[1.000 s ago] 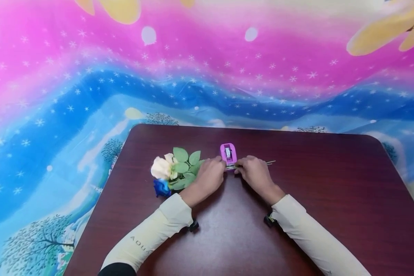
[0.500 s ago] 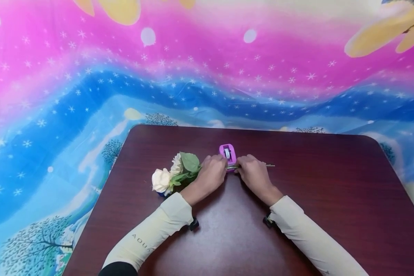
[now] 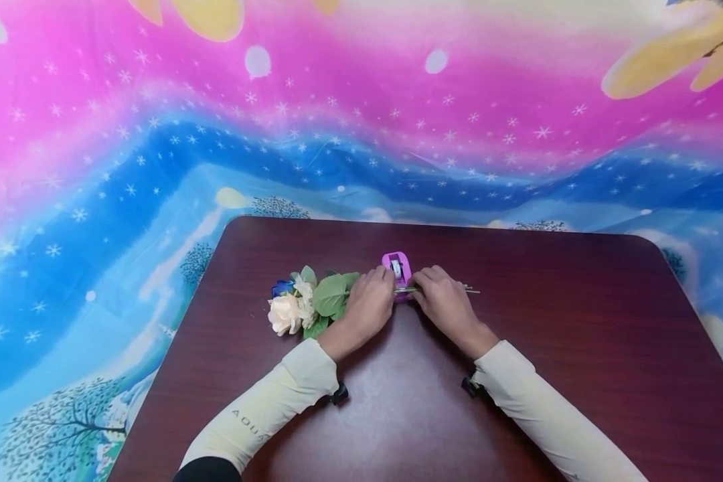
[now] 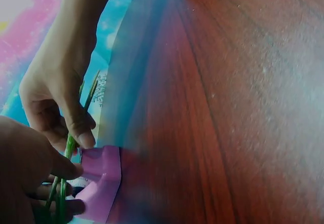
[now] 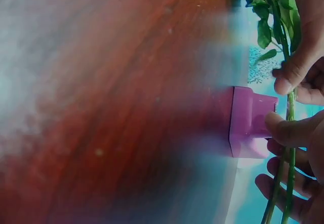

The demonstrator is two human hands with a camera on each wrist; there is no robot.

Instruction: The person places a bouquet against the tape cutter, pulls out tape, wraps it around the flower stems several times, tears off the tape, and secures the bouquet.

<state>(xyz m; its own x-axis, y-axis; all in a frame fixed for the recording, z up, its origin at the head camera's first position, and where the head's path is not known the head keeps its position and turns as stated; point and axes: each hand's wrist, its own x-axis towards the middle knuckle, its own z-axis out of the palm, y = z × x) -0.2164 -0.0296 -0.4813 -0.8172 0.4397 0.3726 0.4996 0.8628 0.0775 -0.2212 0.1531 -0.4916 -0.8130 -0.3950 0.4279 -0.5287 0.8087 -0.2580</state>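
Note:
A small bunch of flowers lies sideways across the middle: a cream rose (image 3: pixel 284 315), a blue rose (image 3: pixel 281 288), a ruffled whitish bloom (image 3: pixel 304 298) and green leaves (image 3: pixel 329 295). My left hand (image 3: pixel 370 301) grips the green stems (image 5: pixel 290 176) just below the leaves. Farther down the same stems, my right hand (image 3: pixel 446 301) pinches them between thumb and fingers, and their cut ends stick out to its right. Between the hands, a pink-purple tape dispenser (image 5: pixel 244 120) sits right at the stems, its toothed edge beside them in the right wrist view.
The dark red-brown table (image 3: pixel 578 335) extends around both forearms, with its rounded far edge behind the dispenser. A printed pink and blue cloth (image 3: pixel 361 134) hangs behind it. Each wrist carries a small black camera (image 3: pixel 338 393).
The bunch has rolled about its stems: the blue rose has gone from the near side to the far side, and the cream rose now faces nearer. Both hands have stayed nearly in place.

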